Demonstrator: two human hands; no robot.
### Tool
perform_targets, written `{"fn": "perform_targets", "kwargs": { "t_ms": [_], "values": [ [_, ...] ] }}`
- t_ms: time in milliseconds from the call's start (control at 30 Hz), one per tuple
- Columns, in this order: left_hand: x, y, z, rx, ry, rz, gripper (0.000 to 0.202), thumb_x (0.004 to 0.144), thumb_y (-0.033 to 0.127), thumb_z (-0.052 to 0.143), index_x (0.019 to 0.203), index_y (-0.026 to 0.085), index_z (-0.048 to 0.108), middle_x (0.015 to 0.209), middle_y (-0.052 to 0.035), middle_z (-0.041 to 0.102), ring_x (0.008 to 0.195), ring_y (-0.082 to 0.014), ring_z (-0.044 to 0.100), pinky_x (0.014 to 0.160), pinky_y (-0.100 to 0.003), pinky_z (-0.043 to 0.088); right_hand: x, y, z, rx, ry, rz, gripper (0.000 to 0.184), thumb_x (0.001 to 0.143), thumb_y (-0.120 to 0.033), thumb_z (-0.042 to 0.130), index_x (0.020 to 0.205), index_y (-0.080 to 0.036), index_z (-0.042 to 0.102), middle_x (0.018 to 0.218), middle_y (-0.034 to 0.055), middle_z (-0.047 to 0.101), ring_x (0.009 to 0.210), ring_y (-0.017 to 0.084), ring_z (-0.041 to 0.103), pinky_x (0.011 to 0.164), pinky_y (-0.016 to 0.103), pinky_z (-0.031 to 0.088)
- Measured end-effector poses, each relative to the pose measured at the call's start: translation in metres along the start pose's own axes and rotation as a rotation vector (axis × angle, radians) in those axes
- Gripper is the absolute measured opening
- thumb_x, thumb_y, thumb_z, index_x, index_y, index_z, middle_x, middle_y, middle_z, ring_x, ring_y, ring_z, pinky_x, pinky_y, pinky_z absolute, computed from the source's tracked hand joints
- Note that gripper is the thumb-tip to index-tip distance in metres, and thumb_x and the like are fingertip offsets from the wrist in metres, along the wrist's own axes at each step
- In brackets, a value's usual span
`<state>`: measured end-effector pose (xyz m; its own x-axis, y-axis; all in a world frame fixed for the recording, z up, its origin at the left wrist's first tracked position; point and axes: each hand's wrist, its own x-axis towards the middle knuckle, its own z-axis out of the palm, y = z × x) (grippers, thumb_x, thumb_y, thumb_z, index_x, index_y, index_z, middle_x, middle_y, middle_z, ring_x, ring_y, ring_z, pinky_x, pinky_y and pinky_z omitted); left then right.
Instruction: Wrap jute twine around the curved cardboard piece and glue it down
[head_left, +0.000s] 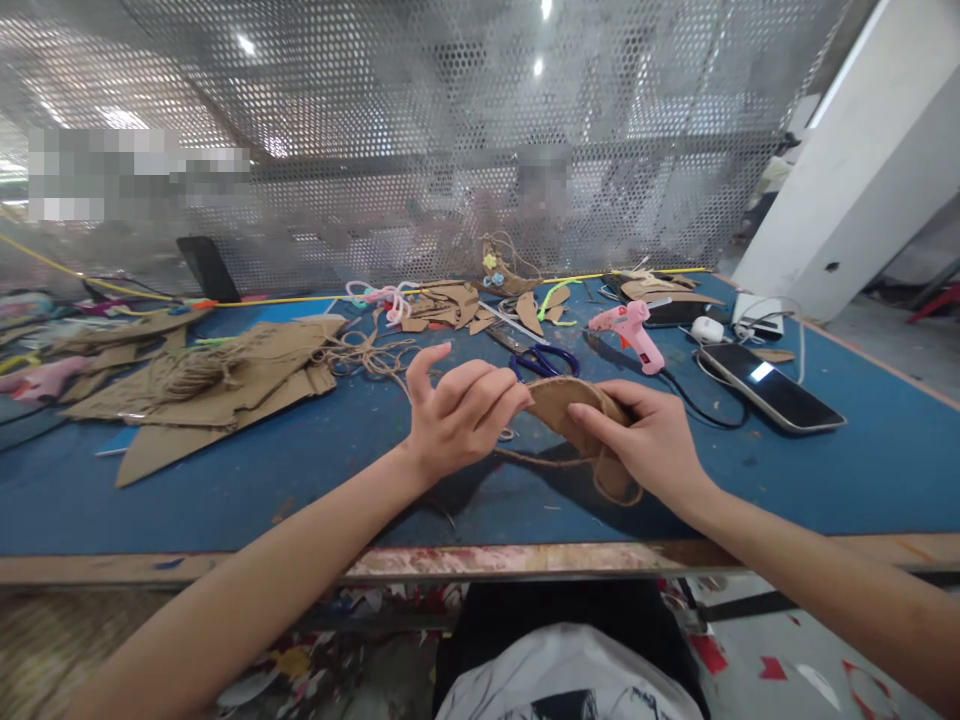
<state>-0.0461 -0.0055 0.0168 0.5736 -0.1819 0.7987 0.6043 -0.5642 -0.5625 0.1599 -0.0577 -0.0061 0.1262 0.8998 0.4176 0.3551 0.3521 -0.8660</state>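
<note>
Above blue tabletop [315, 445], near side: right hand [652, 435] pinches curved brown cardboard piece [559, 405], probably to steady it; left hand [465, 415] curls at its left end, pinch unclear. Pink plastic glue gun [634, 335] beyond, likely kept within reach.

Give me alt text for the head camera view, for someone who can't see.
A right hand holds a curved brown cardboard piece over a blue table, with the left hand at its edge. Beyond lie blue-handled scissors, a pink glue gun and a phone; to the left, a coil of twine rests on stacked cardboard.
</note>
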Motion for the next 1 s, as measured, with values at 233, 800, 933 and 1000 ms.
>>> {"fn": "perform_targets", "kwargs": {
  "t_ms": [233,800,933,1000],
  "values": [
    [0.001,0.004,0.002,0.012,-0.033,-0.026,0.006,0.083,0.025,0.068,0.079,0.023,0.064,0.078,0.0032,0.069,0.078,-0.0136,0.060,0.108,-0.043,0.037,0.004,0.002,-0.001,0.034,0.002,0.064,0.023,0.073,-0.039,0.070,0.077,-0.016,0.074,0.068,0.0015,0.068,0.062,0.014,0.056,0.057,0.025,0.046],
    [-0.012,-0.005,0.014,-0.662,-0.148,-0.903,0.010,0.082,0.024,0.066,0.074,0.018,0.064,0.082,-0.0034,0.076,0.080,-0.0158,0.069,0.079,-0.031,0.052,0.018,0.016,-0.001,0.498,0.063,0.404,0.033,0.056,-0.042,0.084,0.073,-0.017,0.071,0.064,-0.0016,0.065,0.054,0.011,0.054,0.051,0.023,0.043],
    [-0.018,-0.015,0.024,-0.890,-0.211,-1.464,0.017,0.061,0.028,0.081,0.063,0.016,0.068,0.066,-0.0024,0.072,0.064,-0.0150,0.066,0.068,-0.027,0.051,0.022,0.019,0.000,0.568,0.085,0.454,0.033,0.051,-0.040,0.087,0.071,-0.019,0.071,0.065,-0.0025,0.068,0.055,0.012,0.058,0.053,0.023,0.047],
    [-0.021,-0.019,0.028,-0.989,-0.166,-1.647,0.024,0.051,0.027,0.085,0.058,0.016,0.065,0.059,-0.0001,0.069,0.058,-0.0119,0.063,0.064,-0.025,0.049,0.024,0.020,0.001,0.584,0.083,0.468,0.033,0.050,-0.040,0.087,0.070,-0.019,0.071,0.064,-0.0024,0.068,0.055,0.012,0.058,0.052,0.023,0.048]
  ]
}}
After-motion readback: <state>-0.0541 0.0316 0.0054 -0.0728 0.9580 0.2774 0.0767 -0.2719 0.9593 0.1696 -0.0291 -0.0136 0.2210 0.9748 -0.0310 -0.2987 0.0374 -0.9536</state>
